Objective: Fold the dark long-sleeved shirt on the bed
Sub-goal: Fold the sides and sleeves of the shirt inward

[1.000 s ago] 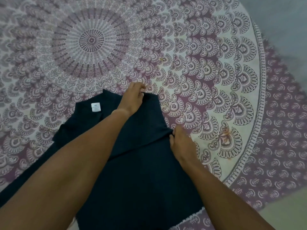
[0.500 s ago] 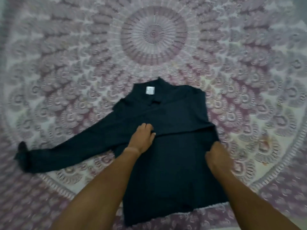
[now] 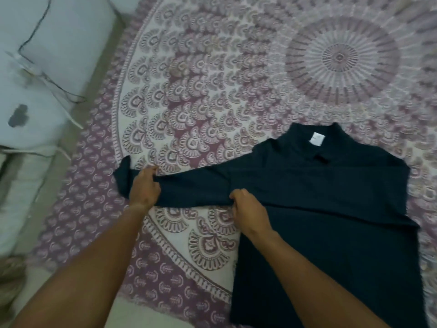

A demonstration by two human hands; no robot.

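The dark long-sleeved shirt point(image 3: 331, 209) lies flat on the bed with its collar and white label at the far side. Its right side is folded in over the body. Its left sleeve point(image 3: 189, 185) stretches out to the left across the patterned cover. My left hand point(image 3: 144, 188) grips that sleeve near the cuff, fingers closed on the cloth. My right hand point(image 3: 248, 207) pinches the sleeve's lower edge close to the armpit.
A purple and white mandala bedspread point(image 3: 212, 91) covers the bed. White pillows or bedding point(image 3: 35, 67) with a dark cable lie at the far left, beyond the cover's edge. The near edge of the bed runs along the bottom left.
My view has swung left. My left hand went from the shirt's middle out to the sleeve near the cuff; my right hand crossed from the right edge to the sleeve's base.
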